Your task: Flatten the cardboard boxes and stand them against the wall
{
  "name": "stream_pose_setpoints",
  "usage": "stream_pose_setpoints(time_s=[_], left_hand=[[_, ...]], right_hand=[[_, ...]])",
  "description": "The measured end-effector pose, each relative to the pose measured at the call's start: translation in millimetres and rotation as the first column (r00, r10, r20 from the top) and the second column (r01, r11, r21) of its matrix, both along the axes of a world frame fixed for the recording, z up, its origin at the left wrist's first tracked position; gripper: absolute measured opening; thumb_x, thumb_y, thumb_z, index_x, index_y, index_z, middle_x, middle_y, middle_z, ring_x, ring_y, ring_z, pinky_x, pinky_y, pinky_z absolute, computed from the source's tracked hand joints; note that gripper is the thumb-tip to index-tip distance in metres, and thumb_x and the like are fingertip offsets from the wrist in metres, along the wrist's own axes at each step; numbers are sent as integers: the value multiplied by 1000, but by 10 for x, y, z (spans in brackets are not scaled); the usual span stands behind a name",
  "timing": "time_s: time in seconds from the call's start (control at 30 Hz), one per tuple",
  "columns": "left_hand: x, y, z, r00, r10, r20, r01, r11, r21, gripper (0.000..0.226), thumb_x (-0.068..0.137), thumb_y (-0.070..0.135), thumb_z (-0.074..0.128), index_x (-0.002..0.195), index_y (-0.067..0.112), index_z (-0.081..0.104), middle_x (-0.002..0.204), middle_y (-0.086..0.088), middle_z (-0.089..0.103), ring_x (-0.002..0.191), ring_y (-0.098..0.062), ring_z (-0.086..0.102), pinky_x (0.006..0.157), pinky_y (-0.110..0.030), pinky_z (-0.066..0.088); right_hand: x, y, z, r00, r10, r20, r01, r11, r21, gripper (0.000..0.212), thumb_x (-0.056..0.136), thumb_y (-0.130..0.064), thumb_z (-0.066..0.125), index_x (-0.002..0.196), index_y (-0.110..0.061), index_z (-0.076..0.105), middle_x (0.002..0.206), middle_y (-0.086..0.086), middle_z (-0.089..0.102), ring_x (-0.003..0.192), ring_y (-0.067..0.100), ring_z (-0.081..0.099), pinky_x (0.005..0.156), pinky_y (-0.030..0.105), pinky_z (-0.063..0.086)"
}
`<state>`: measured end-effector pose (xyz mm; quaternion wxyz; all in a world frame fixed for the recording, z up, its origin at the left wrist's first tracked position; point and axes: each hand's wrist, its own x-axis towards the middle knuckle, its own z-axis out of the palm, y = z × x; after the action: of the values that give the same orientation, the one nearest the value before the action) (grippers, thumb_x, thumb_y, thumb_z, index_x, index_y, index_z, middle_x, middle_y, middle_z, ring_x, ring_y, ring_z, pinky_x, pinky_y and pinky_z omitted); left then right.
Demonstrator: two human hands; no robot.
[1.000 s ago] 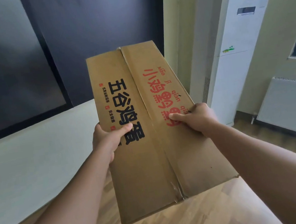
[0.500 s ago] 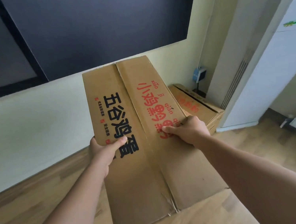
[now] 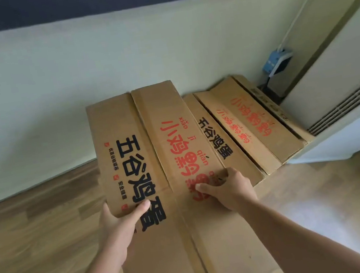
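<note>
Cardboard held flat near the pale wall (image 3: 116,59), above the wooden floor (image 3: 38,239).
Largest is the flattened cardboard box (image 3: 155,163) in both hands, printed in black and red; to its right, more flattened boxes (image 3: 250,126) lean against the wall beside a white unit (image 3: 342,88). Left hand (image 3: 120,227) grips its left edge, thumb on top; right hand (image 3: 226,187) has its fingers curled round the right edge.
</note>
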<state>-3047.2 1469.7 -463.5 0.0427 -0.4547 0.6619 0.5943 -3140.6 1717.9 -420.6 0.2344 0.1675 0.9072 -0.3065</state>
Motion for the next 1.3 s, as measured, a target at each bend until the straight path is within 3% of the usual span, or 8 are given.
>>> stream_pose_setpoints(time_s=[0.2,0.4,0.57,0.7,0.87,1.03,1.2,1.3], left_hand=[[-641,76,-1136,999,37,30,-37,999,-2,72,62,33,98,121,22,59,108,3,70,100,-20,63,87,-42,48],[-1089,145,-2217,995,94,41,-93,995,-31,74,60,35,98,123,24,61,111,4,72,106,-19,66,86,-39,50],[-1522,256,-2784,995,99,7,-99,995,-21,79,63,33,98,131,25,59,114,8,71,104,-10,65,82,-31,50],[-1771,344,-3064,992,122,-22,-123,992,-4,72,69,23,95,131,24,57,110,12,69,95,1,61,72,-20,44],[-1906,387,-3375,989,140,-47,-141,990,-14,76,69,25,95,134,26,56,115,12,68,100,-1,62,73,-21,47],[-1833,442,-3644,992,116,-46,-118,992,-52,79,69,24,96,136,26,54,114,11,70,93,4,69,69,-15,55],[-1852,479,-3674,996,86,-1,-86,992,-91,90,69,31,96,143,28,45,114,17,66,97,3,64,77,-23,53],[-1912,480,-3645,996,48,74,-40,994,-100,100,69,34,96,149,26,37,111,18,61,96,0,61,78,-27,50]], right_hand=[[-807,31,-1168,996,72,56,-73,997,4,95,66,-76,81,139,-23,51,110,-9,59,93,12,56,54,20,42],[-1410,59,-2244,986,144,85,-148,988,48,107,59,-84,78,140,-21,49,121,-3,65,111,20,64,87,42,60],[-1896,147,-2744,983,167,77,-173,983,69,105,62,-81,79,143,-20,48,123,-2,64,113,22,62,79,34,53],[-2148,200,-3043,981,187,60,-192,977,90,106,65,-79,79,146,-19,46,126,0,62,118,23,61,81,35,51],[-2321,195,-3384,976,218,26,-219,961,168,105,65,-81,76,144,-17,49,129,4,63,125,28,58,95,42,54],[-2211,220,-3638,969,248,-3,-236,929,286,110,67,-83,72,148,-12,49,154,16,38,145,33,30,116,52,37],[-2113,174,-3660,964,259,-63,-220,905,363,95,74,-76,73,143,-18,40,147,16,40,140,35,34,111,53,32],[-2121,158,-3639,970,244,7,-228,895,384,90,76,-76,72,139,-23,39,145,16,39,138,36,33,109,56,34]])
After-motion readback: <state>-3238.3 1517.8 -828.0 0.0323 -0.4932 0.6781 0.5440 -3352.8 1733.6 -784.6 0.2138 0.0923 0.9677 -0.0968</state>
